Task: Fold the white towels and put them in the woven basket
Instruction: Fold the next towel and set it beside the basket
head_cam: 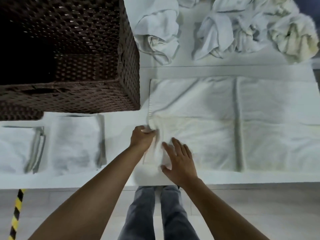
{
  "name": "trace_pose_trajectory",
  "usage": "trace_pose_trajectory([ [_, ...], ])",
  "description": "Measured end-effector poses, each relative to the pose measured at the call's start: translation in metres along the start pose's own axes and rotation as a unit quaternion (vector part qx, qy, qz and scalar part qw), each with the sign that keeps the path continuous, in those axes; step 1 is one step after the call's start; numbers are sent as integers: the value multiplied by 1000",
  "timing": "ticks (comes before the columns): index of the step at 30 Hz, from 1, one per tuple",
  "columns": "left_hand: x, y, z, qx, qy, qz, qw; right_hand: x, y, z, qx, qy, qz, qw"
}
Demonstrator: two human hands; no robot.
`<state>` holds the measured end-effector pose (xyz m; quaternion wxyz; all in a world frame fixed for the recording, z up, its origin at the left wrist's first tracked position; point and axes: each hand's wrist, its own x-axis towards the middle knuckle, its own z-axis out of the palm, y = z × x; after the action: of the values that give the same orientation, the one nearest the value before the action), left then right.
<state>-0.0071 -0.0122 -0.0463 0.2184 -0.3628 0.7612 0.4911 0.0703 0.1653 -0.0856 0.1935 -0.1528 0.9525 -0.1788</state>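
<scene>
The task looks partly done, no more than that. 2 folded towels [74,142] lie on the tabletop [119,122] to the left of the grip, side by side, just in front of the woven basket [97,94], and neither is in it yet. The basket's inside is dark and I cannot tell whether anything is in there. Beyond the grip, at the far edge, at least 3 crumpled towels [225,32] wait unfolded.

The towel in work [199,104] is spread flat, running from the grip out to the right and away. The left hand [141,137] has its fingers curled around the near left corner, bunching the cloth. The right hand [180,160], just beside it, rests on the towel with fingers spread and straight, pinning the near edge. So the grip holds the corner itself, and most of the towel lies right of it, touching both hands

My guess is a first fold is being started here
</scene>
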Motion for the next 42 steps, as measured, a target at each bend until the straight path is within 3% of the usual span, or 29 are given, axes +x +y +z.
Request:
trace_pose_trajectory([
  [5, -2, 22, 12, -97, -17, -61, 993, -4, -7, -7, 24, 18, 28, 999],
  [10, -21, 36, 13, -225, -44, -99, 968, -9, -35, -20, 92, 108, 91, 986],
  [16, -63, 57, 7, -296, -63, -83, 949, -24, -45, -60, 136, 235, 81, 959],
  [19, -80, 64, 7, -304, -90, -75, 946, -37, -34, -84, 203, 211, 39, 955],
  [23, -93, 70, 11, -322, -148, -93, 931, -50, -14, -109, 347, 187, 30, 919],
  [28, -71, 93, 21, -348, -210, -114, 906, -61, -12, -133, 384, 200, 56, 900],
  [32, -33, 113, 42, -329, -108, -76, 935, -63, -18, -158, 422, 134, 155, 883],
  [34, -45, 133, 38, -312, -41, -42, 948, -66, -17, -162, 338, 126, 200, 911],
  [36, -50, 146, 35, -283, 1, -9, 959, -69, -17, -161, 243, 174, 212, 930],
  [39, -49, 155, 24, -264, 45, 36, 963, -70, -12, -164, 208, 224, 220, 926],
  [42, -40, 158, 13, -207, 99, 80, 970, -70, -9, -174, 254, 181, 201, 928],
])
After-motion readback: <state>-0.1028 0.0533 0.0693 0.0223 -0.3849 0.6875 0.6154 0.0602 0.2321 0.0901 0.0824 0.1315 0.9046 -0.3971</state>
